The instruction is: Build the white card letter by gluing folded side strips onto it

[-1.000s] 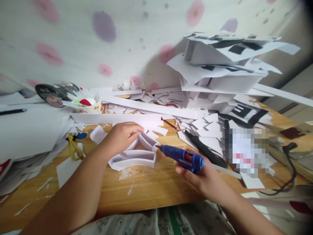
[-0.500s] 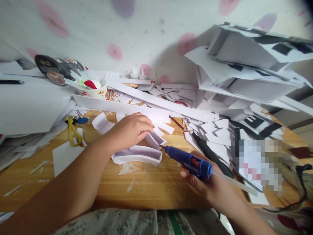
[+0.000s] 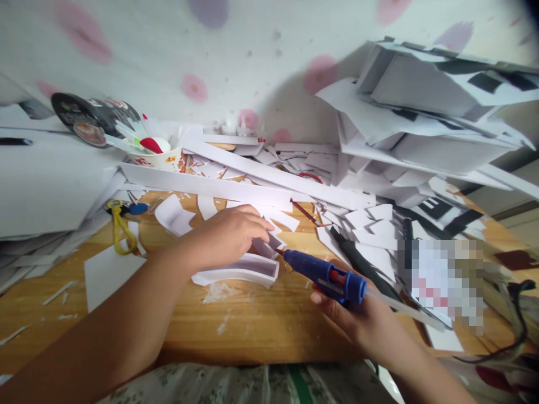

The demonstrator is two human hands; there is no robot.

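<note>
A white foam-board shape [image 3: 246, 271] with raised curved walls lies on the wooden table [image 3: 261, 325]. My left hand [image 3: 227, 235] rests on top of it, fingers curled over its upper walls and pressing it down. My right hand [image 3: 357, 320] grips a blue glue gun [image 3: 322, 275] with a clear glue stick sticking out behind. The gun's nozzle touches the right end of the white shape, just beside my left fingertips.
White offcuts and long strips [image 3: 236, 185] litter the table's far side. A tall stack of white boards [image 3: 425, 112] rises at the right. A paper cup [image 3: 158, 154], yellow-handled scissors [image 3: 120, 227], a black tool [image 3: 357, 261] and a cable [image 3: 516, 320] lie around.
The view shifted left and down. My left hand slid right along the white shape's walls, and the glue gun's nozzle moved in against the shape's right end.
</note>
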